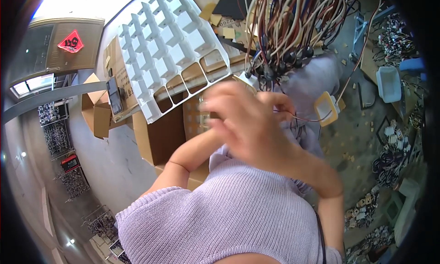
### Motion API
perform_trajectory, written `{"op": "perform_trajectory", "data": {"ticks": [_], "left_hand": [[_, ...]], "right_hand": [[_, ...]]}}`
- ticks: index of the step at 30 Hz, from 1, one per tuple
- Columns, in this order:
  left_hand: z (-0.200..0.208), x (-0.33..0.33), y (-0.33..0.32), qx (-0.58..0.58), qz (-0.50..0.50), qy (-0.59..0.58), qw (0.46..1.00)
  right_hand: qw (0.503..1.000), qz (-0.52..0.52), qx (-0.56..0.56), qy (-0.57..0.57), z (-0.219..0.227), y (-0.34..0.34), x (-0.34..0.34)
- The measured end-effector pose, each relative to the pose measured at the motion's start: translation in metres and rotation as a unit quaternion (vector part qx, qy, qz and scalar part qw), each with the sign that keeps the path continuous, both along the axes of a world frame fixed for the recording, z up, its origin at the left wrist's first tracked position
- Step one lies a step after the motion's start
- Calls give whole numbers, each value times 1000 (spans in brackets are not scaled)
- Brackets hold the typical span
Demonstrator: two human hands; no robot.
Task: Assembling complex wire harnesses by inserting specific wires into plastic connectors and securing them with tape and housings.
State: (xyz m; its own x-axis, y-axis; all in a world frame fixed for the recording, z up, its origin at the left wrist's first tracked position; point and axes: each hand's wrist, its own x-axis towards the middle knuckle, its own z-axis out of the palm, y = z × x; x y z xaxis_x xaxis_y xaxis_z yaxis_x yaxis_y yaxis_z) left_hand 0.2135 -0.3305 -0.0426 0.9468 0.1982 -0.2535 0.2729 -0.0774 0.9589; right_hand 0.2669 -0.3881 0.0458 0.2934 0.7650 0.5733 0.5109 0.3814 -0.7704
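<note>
My right hand (240, 122) is raised in front of my chest and smeared by motion; whether it holds anything cannot be made out. It hides part of my left arm, which crosses behind it. My left hand (277, 101) shows beyond it, its fingers curled on a thin reddish wire (300, 118). That wire runs right to a square white piece with a yellowish border (324, 109), near my lap. Just beyond my hands hangs a thick bundle of brown, white and blue wires (293, 25) with dark, rounded ends. A small white part (248, 79) is beside those ends.
A white plastic tray with rows of raised pockets (169, 44) leans at the upper left over an open cardboard box (158, 140). A phone (114, 95) stands at its left. On the right are a pale plastic bin (388, 84) and heaps of cables (389, 165). Scraps litter the floor.
</note>
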Motion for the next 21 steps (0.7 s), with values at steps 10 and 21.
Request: {"op": "perform_trajectory", "data": {"ticks": [10,21], "left_hand": [[-29,13,-11,-48,28,-36,998],[-37,17,-4,-46,8,-87,995]], "right_hand": [[932,-256,-191,-169,-121,194,151],[922,-325,-187,-101,-135,166,139]]}}
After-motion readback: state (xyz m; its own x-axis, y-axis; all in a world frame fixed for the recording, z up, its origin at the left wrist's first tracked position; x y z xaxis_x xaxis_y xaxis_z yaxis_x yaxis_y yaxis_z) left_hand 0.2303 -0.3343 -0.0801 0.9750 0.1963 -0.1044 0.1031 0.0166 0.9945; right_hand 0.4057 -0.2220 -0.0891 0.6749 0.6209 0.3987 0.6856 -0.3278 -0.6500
